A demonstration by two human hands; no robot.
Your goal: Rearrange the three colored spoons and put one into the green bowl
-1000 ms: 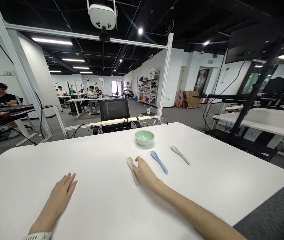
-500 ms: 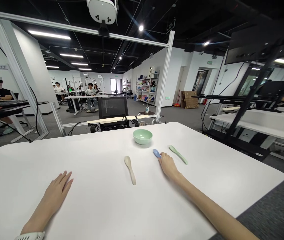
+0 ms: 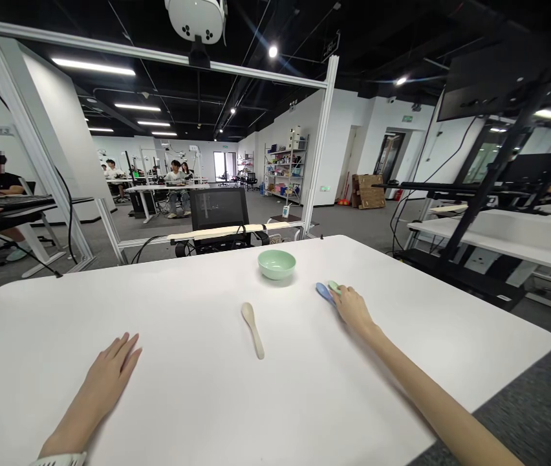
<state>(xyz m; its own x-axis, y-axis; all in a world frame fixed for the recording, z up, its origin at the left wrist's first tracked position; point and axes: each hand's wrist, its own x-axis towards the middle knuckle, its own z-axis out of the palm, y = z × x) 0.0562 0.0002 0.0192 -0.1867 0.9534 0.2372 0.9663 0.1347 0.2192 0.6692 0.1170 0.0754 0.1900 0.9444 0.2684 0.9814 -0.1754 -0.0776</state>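
My left hand (image 3: 109, 370) lies flat on the white table (image 3: 217, 414), fingers stretched out, holding nothing. My right hand (image 3: 354, 310) reaches far right and is closed over the handle of a blue spoon (image 3: 324, 292). Only the spoon's bowl shows. Right beside it, the tip of a green spoon (image 3: 334, 285) pokes out from under my fingers, the rest hidden by the hand. A beige spoon (image 3: 253, 331) lies alone mid-table. A mint-green bowl (image 3: 277, 264) stands beyond the spoons near the far edge.
A black office chair (image 3: 220, 210) and a white metal frame (image 3: 318, 149) stand just behind the table. Other people sit at desks far left and in the background. A desk with black stands is at the right.
My right hand left the beige spoon, went right to the blue spoon, then slid it further right against the green spoon. My left hand has stayed put.
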